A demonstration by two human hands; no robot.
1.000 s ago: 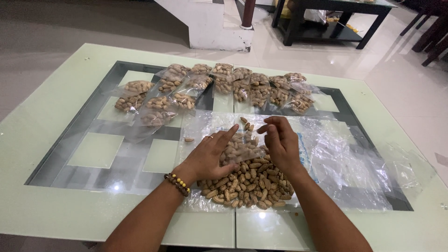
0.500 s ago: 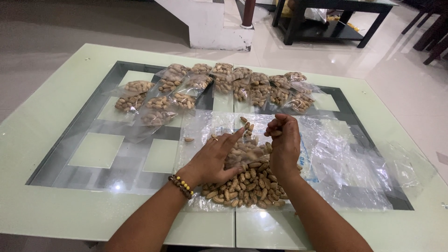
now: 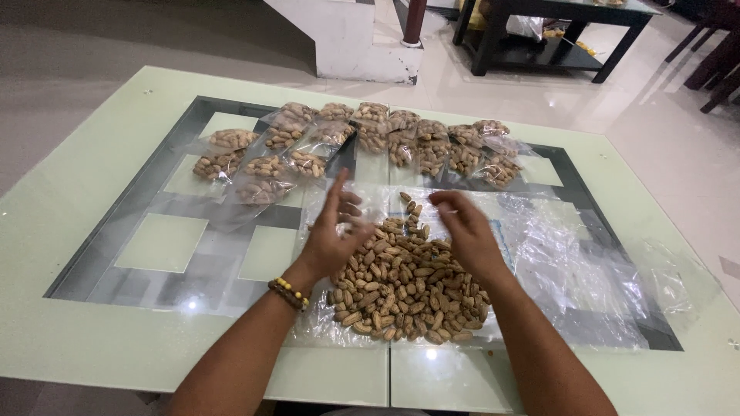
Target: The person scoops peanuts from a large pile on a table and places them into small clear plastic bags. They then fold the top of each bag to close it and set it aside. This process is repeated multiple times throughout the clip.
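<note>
Left hand (image 3: 333, 239), right hand (image 3: 465, 231), over peanut pile (image 3: 405, 286), perhaps empty-handed

Tan, ridged peanuts (image 3: 405, 289) heaped on clear plastic sheet (image 3: 570, 270). Behind the heap, clear bags (image 3: 401, 139) showing the same tan. The bench (image 3: 92, 231) is pale green glass with a grey-and-black square pattern. Left of the heap, a yellow-and-brown bead bracelet (image 3: 289, 293).

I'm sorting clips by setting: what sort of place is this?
Probably a room in a home: a glass-topped table on a tiled floor, a dark low table behind. Both hands hover over loose peanuts, near filled bags.
</note>
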